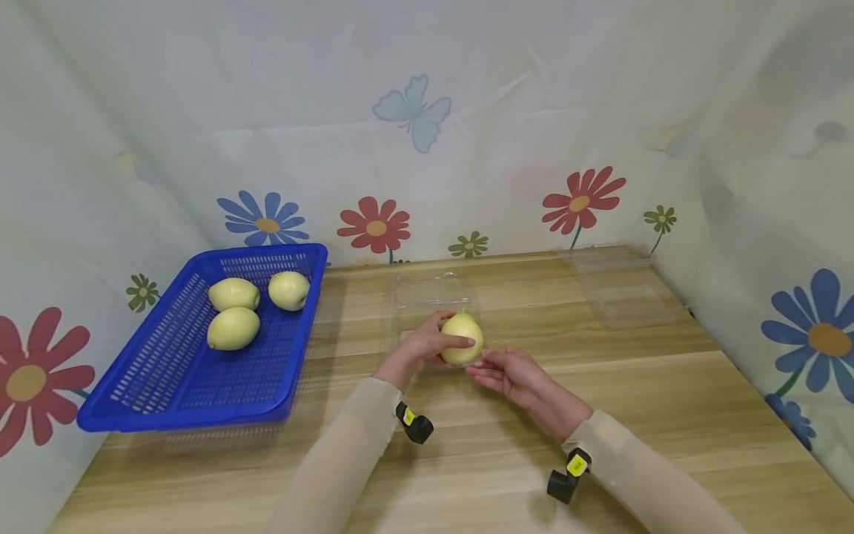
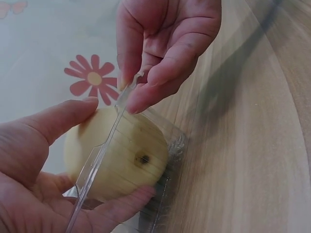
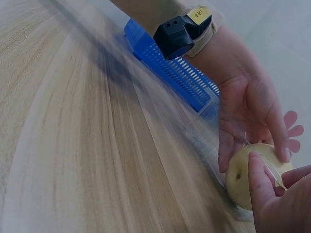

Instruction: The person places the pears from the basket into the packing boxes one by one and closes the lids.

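Note:
My left hand [image 1: 425, 343] holds a pale yellow pear [image 1: 462, 331] upright, fingers and thumb around its sides, at the front of a clear plastic box [image 1: 427, 291]. In the left wrist view, the pear's dark-centred end [image 2: 131, 160] faces the camera, and the box's thin clear edge [image 2: 99, 153] crosses in front of it. Thumb and fingers of my right hand [image 1: 512, 377] pinch that edge beside the pear. The right wrist view has both hands close together around the fruit.
On the left stands a blue perforated basket [image 1: 187, 420] with three more pears [image 1: 233, 328] inside. Another clear plastic box [image 1: 630, 293] lies at the table's back right. A flower-printed cloth [image 1: 494, 185] hangs behind the wooden table [image 1: 600, 386] and along both sides.

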Tool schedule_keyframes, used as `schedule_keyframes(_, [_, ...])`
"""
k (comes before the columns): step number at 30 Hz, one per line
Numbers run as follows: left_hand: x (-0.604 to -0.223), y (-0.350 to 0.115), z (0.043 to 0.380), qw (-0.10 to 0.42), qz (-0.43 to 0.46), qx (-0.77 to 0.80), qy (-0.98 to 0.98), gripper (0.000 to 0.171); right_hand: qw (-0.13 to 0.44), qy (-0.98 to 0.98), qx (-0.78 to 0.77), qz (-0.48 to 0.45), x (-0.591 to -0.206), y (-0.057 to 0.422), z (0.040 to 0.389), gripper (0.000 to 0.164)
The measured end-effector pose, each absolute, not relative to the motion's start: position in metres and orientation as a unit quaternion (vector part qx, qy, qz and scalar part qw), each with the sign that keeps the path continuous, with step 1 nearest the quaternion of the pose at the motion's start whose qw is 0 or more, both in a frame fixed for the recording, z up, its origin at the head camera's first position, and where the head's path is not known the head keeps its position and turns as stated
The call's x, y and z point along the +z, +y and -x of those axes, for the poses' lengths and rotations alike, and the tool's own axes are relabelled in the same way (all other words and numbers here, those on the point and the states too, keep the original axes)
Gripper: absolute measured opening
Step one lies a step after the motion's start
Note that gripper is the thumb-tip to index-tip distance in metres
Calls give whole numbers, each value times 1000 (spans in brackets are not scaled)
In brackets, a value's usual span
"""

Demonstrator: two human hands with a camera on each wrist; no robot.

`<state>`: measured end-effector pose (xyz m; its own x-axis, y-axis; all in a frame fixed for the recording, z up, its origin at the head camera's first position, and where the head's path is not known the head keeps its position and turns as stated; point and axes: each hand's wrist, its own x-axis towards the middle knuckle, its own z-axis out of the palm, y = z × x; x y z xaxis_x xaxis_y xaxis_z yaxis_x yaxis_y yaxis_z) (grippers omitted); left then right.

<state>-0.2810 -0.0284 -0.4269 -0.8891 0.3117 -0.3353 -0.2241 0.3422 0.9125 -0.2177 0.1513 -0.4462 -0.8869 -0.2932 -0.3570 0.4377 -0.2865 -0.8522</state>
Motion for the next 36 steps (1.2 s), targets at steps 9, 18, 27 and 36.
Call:
schedule_keyframes(9, [-426,-31,282,253,-31,577,776,79,230,556,-796,-65,-446,151,218,14])
schedule_keyframes(18, [-424,-32,282,262,-23,571,778,81,236,551,-799,-48,-446,152,218,17])
schedule_keyframes(27, [-422,-30,282,267,-14,563,782,81,232,552,-799,-59,-447,152,218,16])
schedule_keyframes(36, [-424,-29,281,256,-26,560,788,79,229,545,-804,-65,-446,152,217,12])
